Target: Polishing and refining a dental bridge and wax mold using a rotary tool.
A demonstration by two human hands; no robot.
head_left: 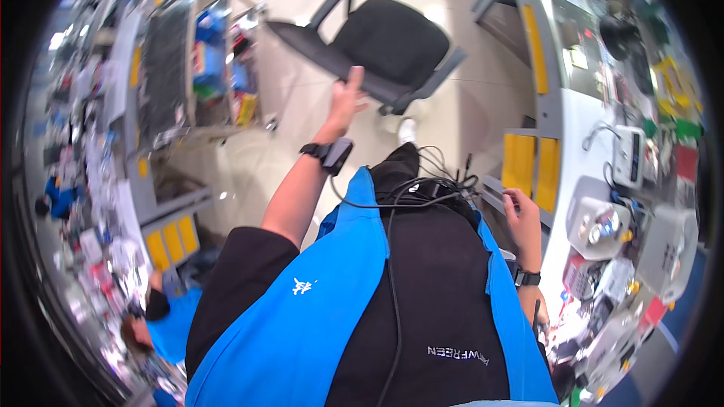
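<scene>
A black office chair (400,41) with armrests stands on the floor ahead of me. My left hand (347,102) reaches out to the near side of its backrest, fingers stretched and spread. Whether the fingertips touch the chair I cannot tell; the hand is slightly blurred. My right hand (520,215) hangs at my right side beside a workbench with yellow panels, its fingers loosely apart and nothing seen in them. A dark device (337,157) is strapped to my left wrist, and a black band (527,278) circles the right one. Black cables (434,194) bunch at my waist.
To the right runs a white workbench (577,124) crowded with bins, devices and cables. On the left stand a cart (167,68) with blue and red items and another cluttered bench. A person in blue (175,328) is at the lower left. Pale tiled floor (302,117) surrounds the chair.
</scene>
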